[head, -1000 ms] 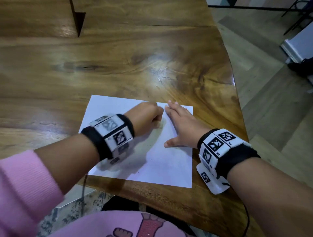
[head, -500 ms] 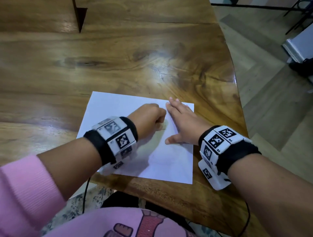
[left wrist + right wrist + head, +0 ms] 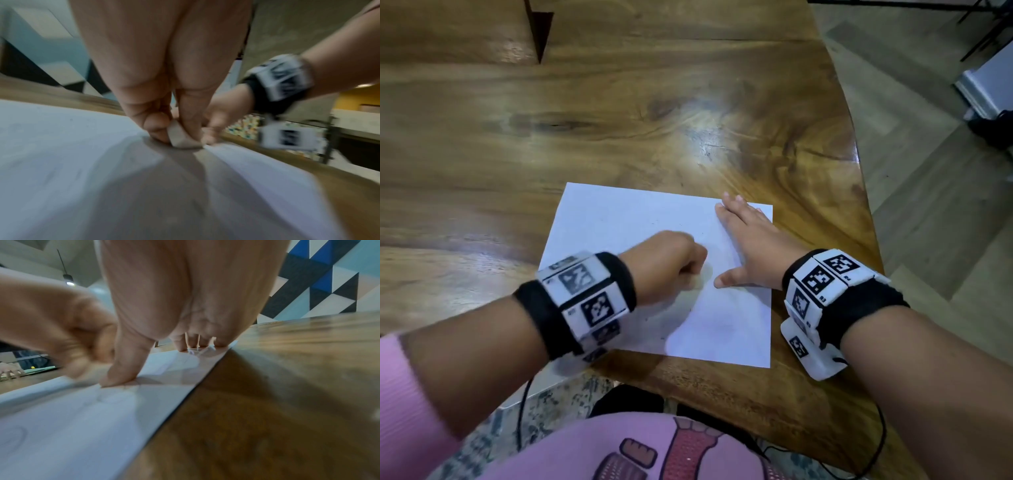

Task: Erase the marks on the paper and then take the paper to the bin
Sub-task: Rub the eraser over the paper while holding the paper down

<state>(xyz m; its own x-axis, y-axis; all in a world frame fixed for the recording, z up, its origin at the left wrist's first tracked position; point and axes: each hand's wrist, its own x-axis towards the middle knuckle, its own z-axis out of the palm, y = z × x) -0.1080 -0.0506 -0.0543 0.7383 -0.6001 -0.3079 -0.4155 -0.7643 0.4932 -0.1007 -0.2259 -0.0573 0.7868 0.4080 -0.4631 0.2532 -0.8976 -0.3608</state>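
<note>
Since the earlier frames the left hand (image 3: 671, 263) has drawn back toward the sheet's middle, away from the right hand's fingertips. White rectangular paper sheet (image 3: 619, 222): flat on the brown wooden surface (image 3: 619, 120), near its front edge. Left hand: fisted in the head view; the left wrist view alone shows its fingers pinching a small pale eraser (image 3: 182, 139) pressed to the paper. Right hand (image 3: 750, 240): flat, fingers straight, pressing the sheet's right side. Right wrist view alone shows faint pencil marks (image 3: 115, 395) by the thumb.
</note>
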